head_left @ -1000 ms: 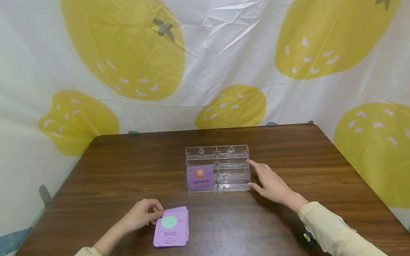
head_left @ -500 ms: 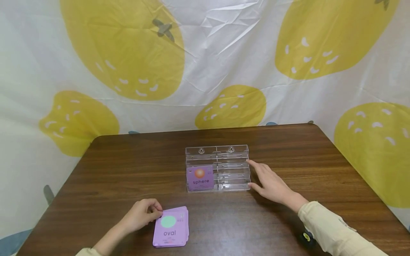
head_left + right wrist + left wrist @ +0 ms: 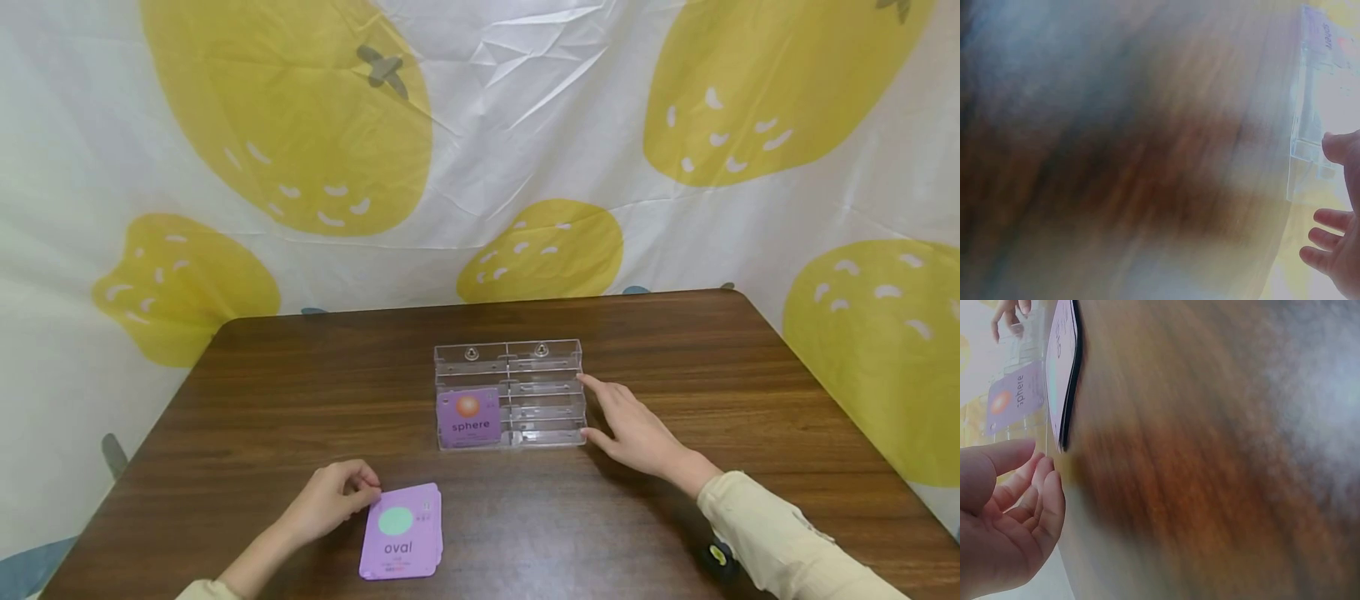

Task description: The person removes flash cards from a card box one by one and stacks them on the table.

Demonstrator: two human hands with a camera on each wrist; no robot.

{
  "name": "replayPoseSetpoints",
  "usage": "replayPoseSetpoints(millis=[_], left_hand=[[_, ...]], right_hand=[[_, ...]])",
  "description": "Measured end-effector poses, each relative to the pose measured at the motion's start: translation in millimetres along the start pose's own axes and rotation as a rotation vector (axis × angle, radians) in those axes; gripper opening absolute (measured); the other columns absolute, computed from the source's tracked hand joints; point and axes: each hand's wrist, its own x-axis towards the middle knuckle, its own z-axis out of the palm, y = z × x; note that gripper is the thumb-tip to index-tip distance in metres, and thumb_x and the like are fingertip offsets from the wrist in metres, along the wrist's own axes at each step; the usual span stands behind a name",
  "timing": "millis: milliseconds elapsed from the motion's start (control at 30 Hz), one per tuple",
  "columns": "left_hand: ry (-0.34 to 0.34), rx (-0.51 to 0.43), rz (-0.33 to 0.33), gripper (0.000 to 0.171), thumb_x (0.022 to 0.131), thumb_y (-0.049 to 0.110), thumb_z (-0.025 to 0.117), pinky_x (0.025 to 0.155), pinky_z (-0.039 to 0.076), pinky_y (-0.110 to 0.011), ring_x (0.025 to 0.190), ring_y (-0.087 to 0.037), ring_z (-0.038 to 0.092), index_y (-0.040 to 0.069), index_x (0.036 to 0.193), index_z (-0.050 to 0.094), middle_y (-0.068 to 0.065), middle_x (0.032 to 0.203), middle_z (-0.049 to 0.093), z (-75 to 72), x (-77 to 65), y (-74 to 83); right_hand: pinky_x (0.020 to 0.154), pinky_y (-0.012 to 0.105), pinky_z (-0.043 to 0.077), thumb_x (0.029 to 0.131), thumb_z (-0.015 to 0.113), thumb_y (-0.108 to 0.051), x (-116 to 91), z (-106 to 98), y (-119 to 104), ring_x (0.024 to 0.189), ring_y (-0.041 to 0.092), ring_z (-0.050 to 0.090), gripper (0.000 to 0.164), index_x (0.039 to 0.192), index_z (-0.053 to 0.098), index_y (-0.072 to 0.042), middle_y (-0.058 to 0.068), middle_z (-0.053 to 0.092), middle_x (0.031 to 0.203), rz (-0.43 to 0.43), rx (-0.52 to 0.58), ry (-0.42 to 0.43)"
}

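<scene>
A clear plastic card rack (image 3: 547,437) with two columns of tiers stands mid-table. A purple "sphere" card (image 3: 470,417) leans in its lower left pocket, also visible in the left wrist view. Nearer the front lies a small stack of purple cards, an "oval" card (image 3: 397,533) with a green oval on top. My left hand (image 3: 326,500) is at the stack's upper left corner, fingers loosely bent. In the left wrist view a gap shows between thumb and fingertips, right beside the corner. My right hand (image 3: 637,429) has thumb and index fingertip at the rack's right side, fingers extended.
The brown wooden table (image 3: 285,400) ends at a white cloth (image 3: 525,125) with yellow fruit prints, hanging behind and at the sides. A small black object (image 3: 720,557) with a yellow-green mark lies by the right sleeve.
My left hand has shifted slightly up and away from the stack's corner, which its fingertips overlapped before. The right hand, rack and sphere card are unmoved.
</scene>
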Motion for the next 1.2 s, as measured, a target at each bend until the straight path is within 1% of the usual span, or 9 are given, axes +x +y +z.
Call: replayPoseSetpoints(millis=[233,400,467,567,700,867,1033,1133,1200], left_hand=[[0.020,-0.024,0.032,0.009,0.082,0.012,0.065,0.047,0.044,-0.022,0.053,-0.007,0.050,0.006,0.086,0.062,0.000,0.074,0.061,1.9,2.6,1.6],[0.052,-0.061,0.063,0.019,0.081,0.018,0.067,0.055,0.046,-0.021,0.063,-0.006,0.056,0.003,0.091,0.061,-0.001,0.079,0.063,3.5,8.7,5.0],[0.060,-0.081,0.060,0.023,0.080,0.020,0.068,0.059,0.047,-0.021,0.067,-0.007,0.058,0.003,0.094,0.061,-0.001,0.082,0.064,4.5,11.2,7.0],[0.072,-0.110,0.059,0.028,0.080,0.022,0.069,0.062,0.048,-0.022,0.072,-0.009,0.060,0.002,0.097,0.061,-0.003,0.086,0.065,6.5,15.2,9.5],[0.091,-0.154,0.056,0.030,0.079,0.021,0.070,0.065,0.049,-0.023,0.077,-0.013,0.062,0.002,0.101,0.061,-0.008,0.092,0.066,8.4,21.3,12.2],[0.104,-0.216,0.080,0.034,0.078,0.017,0.071,0.067,0.051,-0.023,0.082,-0.018,0.063,-0.001,0.104,0.059,-0.015,0.099,0.065,7.8,31.3,18.0],[0.111,-0.272,0.115,0.038,0.076,0.012,0.073,0.072,0.052,-0.025,0.090,-0.028,0.062,-0.004,0.106,0.058,-0.022,0.103,0.062,6.1,44.2,27.6],[0.116,-0.289,0.125,0.039,0.074,0.011,0.074,0.077,0.051,-0.028,0.095,-0.031,0.061,-0.005,0.107,0.058,-0.023,0.105,0.061,5.4,51.6,33.8],[0.117,-0.294,0.129,0.041,0.074,0.010,0.074,0.080,0.050,-0.030,0.098,-0.032,0.059,-0.005,0.108,0.057,-0.023,0.107,0.060,5.7,56.0,37.5]], right_hand=[[0.095,0.045,0.037,0.081,0.068,-0.021,0.1,0.0,-0.5,0.118,0.030,0.041,0.075,0.139,0.024,-0.004,0.016,0.042,0.133,0.006,0.002,-0.006],[0.095,0.045,0.037,0.081,0.068,-0.021,0.1,-0.1,-0.9,0.117,0.031,0.042,0.075,0.139,0.024,-0.004,0.017,0.043,0.131,0.013,0.003,-0.004],[0.095,0.045,0.038,0.081,0.068,-0.021,0.0,0.1,-0.9,0.116,0.031,0.042,0.075,0.139,0.024,-0.004,0.017,0.044,0.131,0.014,0.001,-0.003],[0.095,0.046,0.038,0.080,0.068,-0.021,-0.2,0.6,-0.9,0.116,0.031,0.043,0.075,0.139,0.025,-0.004,0.017,0.044,0.131,0.014,0.000,-0.001],[0.094,0.045,0.038,0.080,0.069,-0.021,-0.1,1.2,-0.5,0.116,0.030,0.043,0.075,0.139,0.025,-0.005,0.016,0.044,0.131,0.013,0.001,-0.001],[0.095,0.045,0.037,0.081,0.068,-0.021,0.3,1.1,0.2,0.116,0.030,0.042,0.075,0.139,0.024,-0.005,0.016,0.043,0.132,0.014,0.001,-0.004],[0.095,0.046,0.038,0.081,0.069,-0.021,0.1,1.0,0.9,0.116,0.031,0.042,0.076,0.140,0.024,-0.005,0.016,0.043,0.132,0.015,0.002,0.000],[0.095,0.045,0.038,0.080,0.069,-0.021,0.0,1.5,1.1,0.116,0.031,0.043,0.076,0.139,0.024,-0.005,0.017,0.044,0.131,0.011,0.001,0.003],[0.094,0.045,0.038,0.080,0.069,-0.022,-0.1,2.0,1.2,0.115,0.031,0.043,0.076,0.139,0.024,-0.005,0.017,0.044,0.131,0.009,-0.001,0.002]])
